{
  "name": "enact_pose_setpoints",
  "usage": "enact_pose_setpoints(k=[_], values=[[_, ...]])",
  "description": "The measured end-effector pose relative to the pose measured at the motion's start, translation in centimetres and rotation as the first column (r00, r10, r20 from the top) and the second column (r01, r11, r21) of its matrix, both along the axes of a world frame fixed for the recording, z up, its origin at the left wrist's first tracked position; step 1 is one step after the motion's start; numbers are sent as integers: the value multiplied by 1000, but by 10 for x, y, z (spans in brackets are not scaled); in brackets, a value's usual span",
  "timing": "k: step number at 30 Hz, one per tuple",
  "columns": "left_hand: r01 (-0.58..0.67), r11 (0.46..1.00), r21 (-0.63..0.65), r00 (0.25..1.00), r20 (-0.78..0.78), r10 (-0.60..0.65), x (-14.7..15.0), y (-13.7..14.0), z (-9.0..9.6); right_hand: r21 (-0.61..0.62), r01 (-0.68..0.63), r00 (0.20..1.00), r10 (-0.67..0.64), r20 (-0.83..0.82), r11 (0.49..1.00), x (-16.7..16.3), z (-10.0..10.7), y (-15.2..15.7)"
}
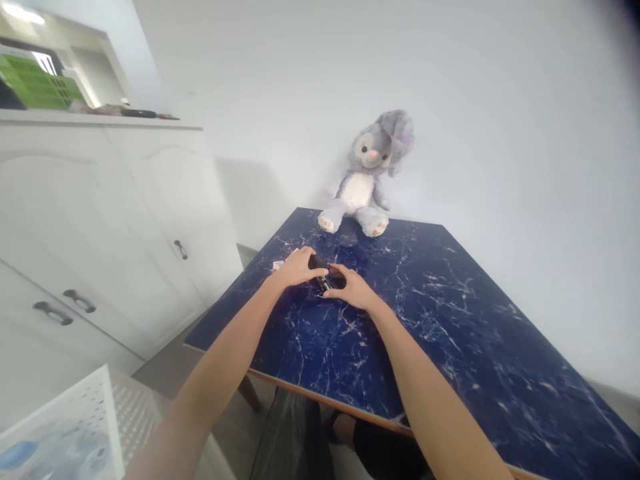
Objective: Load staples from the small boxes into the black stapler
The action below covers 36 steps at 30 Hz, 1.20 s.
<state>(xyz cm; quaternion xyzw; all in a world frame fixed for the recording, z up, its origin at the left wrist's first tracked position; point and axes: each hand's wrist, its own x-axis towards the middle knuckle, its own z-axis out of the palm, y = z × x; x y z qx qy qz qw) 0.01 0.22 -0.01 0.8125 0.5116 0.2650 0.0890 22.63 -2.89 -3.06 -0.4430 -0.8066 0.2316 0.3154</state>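
Observation:
A small black object with a silvery metal part, which looks like a stapler (319,263), is on or just above the blue table between my two hands. My left hand (299,267) grips its left side, with the thumb laid across it. From the right, my right hand (351,287) curves around its near end, thumb and fingertips against it. My fingers cover much of its shape. Just left of my left hand lies a small white and red item (278,265), partly hidden by that hand.
A grey plush rabbit (361,190) sits at the back of the blue marbled table (440,313), by the white wall. White cabinets (115,220) stand to the left, with a green crate (37,83) above. A white perforated basket (113,420) is at lower left.

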Motion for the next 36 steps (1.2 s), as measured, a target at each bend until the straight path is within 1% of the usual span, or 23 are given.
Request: enact_pose_setpoints(k=[2,4,6,8,11,15,17,20,23,25,27,29,31,32,34,36], values=[[30,999,-34,999,36,-28,2,-1,2,15,-11,999,11,34,1000,-3,1,3],[34,999,-34,998,62,-32,5,-1,2,34,-9,998,7,57,999,-6,1,6],[24,999,-25,997,72,-22,7,-1,2,41,5,999,-6,46,999,-8,3,8],[17,1000,-19,997,81,-15,9,0,1,13,-10,1000,10,8,1000,-10,5,10],[5,1000,-19,995,98,-3,11,1,2,-62,-39,998,35,-56,997,-12,9,11],[-27,998,-54,992,122,34,13,1,2,-123,6,995,-19,-99,992,-15,9,12],[-40,997,-66,990,136,49,13,0,0,-127,28,995,-41,-96,991,-16,8,12],[-52,998,-46,986,157,59,13,-3,-2,-50,51,998,-54,-41,997,-16,10,9],[-50,999,5,986,161,49,12,-5,-2,78,97,990,-105,97,992,-18,13,2],[-52,997,52,986,159,43,9,-6,0,141,130,971,-155,184,981,-22,15,-3],[-92,991,101,984,162,75,1,-5,2,184,135,954,-177,240,974,-26,14,-8],[-184,974,131,971,177,159,-11,-3,4,221,133,944,-191,269,966,-31,12,-13],[-266,956,126,953,184,241,-24,0,4,243,162,933,-229,278,956,-31,9,-16],[-281,953,112,950,176,259,-30,2,3,245,189,926,-256,278,951,-30,9,-17],[-251,965,71,961,141,240,-36,7,0,233,229,916,-290,278,945,-19,9,-18],[-188,982,22,977,103,185,-31,8,-5,205,207,922,-261,285,957,0,12,-19]])
